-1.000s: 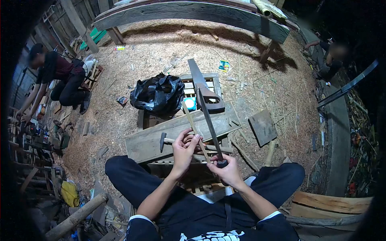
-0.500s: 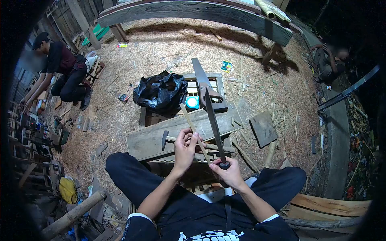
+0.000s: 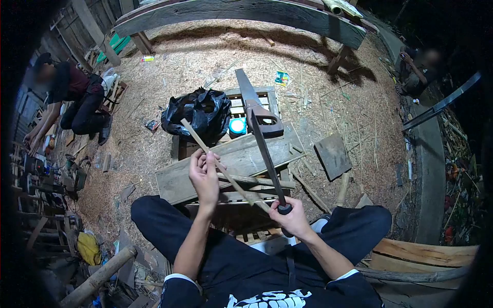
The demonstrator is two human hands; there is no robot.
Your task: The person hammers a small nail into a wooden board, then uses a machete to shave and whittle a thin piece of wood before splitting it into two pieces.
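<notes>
My left hand pinches a thin bamboo strip that slants from upper left down to my right hand. In my right hand is the dark handle of a long knife, its blade pointing up and away; the strip's lower end meets that hand too. A wide wooden board lies beneath, with a stick across it. The hammer's head is hidden behind my left hand. Beyond the board are a handsaw, a round tape measure and a black plastic bag.
A person bends over at the left, and another person sits at the far right. A heavy wooden beam spans the back. A flat square board lies right of the knife. A curved blade juts in at the right.
My left hand has moved left with the strip, which now slants more. The hammer's head is now covered. My right hand still grips the knife. The whole view has shifted slightly.
</notes>
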